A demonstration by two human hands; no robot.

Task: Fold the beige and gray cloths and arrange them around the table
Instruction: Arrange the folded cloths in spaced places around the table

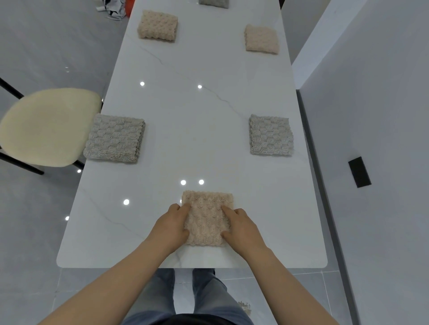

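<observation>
At the near end of the desk, centred, I see the near beige cloth, folded to a rectangle and flat on the white marble top, just inside the near edge.

Both hands are on it. Left hand grips its left edge, fingers curled onto the top face. Right hand does the same on the right edge. Bare forearms run in from the bottom of frame.

Other folded cloths on the desk:
- left gray cloth: mid-desk, at the left edge, its corner slightly overhanging
- right gray cloth: mid-desk, near the right edge, opposite the left one
- far-left beige cloth and far-right beige cloth: farther up, one per side
- far gray cloth: at the far end, cut off by the frame

All are well apart from each other.

A cream-seated chair stands beside the left gray cloth, with its seat partly under the desk edge. A black plate sits on the wall to the right. Some clutter lies on the floor at top left, too small for me to identify. Ceiling lights show as bright spots on the desk.
</observation>
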